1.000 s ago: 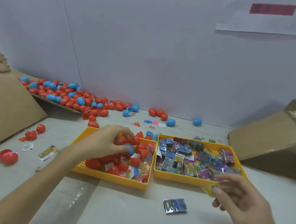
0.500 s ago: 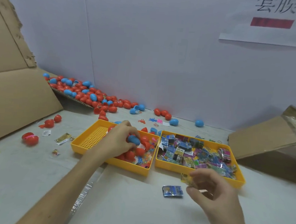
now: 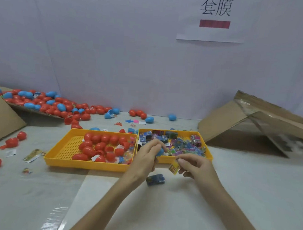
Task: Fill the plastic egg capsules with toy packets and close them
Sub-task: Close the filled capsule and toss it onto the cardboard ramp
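Note:
My left hand [image 3: 146, 159] grips a blue egg capsule [image 3: 160, 152] just in front of the right yellow tray [image 3: 209, 155], which is full of toy packets. My right hand [image 3: 196, 165] pinches a small yellow toy packet [image 3: 174, 167] a short way right of the capsule. The left yellow tray [image 3: 54, 154] holds several red capsules. One dark blue packet [image 3: 155, 179] lies on the table below my hands.
A heap of red and blue capsules [image 3: 45, 104] lies on cardboard at the back left. Loose capsules [image 3: 12, 141] and packets are scattered at left. A cardboard box [image 3: 253, 129] lies tipped at the right. A white wall stands behind.
My left hand lifted a blue capsule out of the left tray and carried it right, toward my right hand. My right hand rose slightly with its yellow packet.

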Demonstrator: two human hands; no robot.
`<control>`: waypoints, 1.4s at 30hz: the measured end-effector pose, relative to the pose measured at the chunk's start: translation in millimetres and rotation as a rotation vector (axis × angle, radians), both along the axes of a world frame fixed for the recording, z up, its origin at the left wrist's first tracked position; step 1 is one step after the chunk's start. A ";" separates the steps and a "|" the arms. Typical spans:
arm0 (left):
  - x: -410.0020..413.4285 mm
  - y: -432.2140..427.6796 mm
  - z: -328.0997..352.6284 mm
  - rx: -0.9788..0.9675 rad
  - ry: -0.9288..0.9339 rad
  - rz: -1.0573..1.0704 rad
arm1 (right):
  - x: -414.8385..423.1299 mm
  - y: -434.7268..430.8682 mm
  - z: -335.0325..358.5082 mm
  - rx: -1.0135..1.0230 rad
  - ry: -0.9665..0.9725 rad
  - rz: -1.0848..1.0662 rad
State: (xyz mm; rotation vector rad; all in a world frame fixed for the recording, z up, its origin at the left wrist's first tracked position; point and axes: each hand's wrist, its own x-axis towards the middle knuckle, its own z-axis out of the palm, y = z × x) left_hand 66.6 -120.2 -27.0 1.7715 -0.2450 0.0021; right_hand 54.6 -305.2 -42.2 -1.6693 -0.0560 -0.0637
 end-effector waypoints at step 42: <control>-15.7 -1.2 -15.2 -0.397 0.235 0.006 | -1.4 6.0 -1.8 0.028 -0.177 0.032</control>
